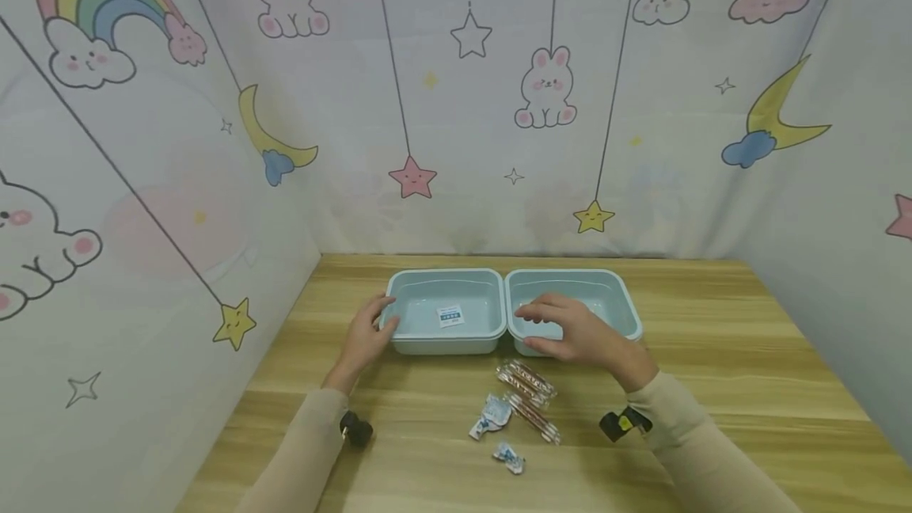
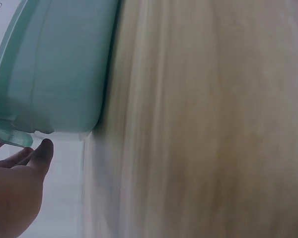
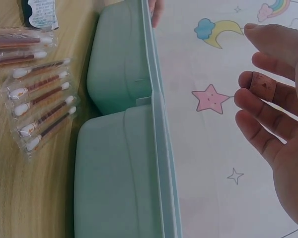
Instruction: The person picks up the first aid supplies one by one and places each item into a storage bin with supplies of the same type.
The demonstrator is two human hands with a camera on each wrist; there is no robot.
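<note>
My left hand (image 1: pixel 367 336) is at the left end of the left pale-blue plastic basin (image 1: pixel 445 345), fingertips touching its rim at the front corner. A small white-and-blue packet (image 1: pixel 450 317) lies inside that basin. Above the right basin (image 1: pixel 620 291) hovers my right hand (image 1: pixel 570 331), fingers loosely bent, holding nothing. A brown adhesive bandage (image 3: pixel 262 87) wraps one of its fingers. In front of the basins lie clear packs of brown-stemmed cotton swabs (image 3: pixel 44 101) with white tips. Two crumpled white-and-blue sachets (image 1: pixel 492 416) lie nearer to me.
Both basins stand side by side on a wood-grain table (image 1: pixel 720 355). A printed cloth (image 1: pixel 484 117) with rabbits, stars and rainbows encloses the back and sides. Dark wrist cameras (image 1: pixel 356 429) sit on both beige sleeves.
</note>
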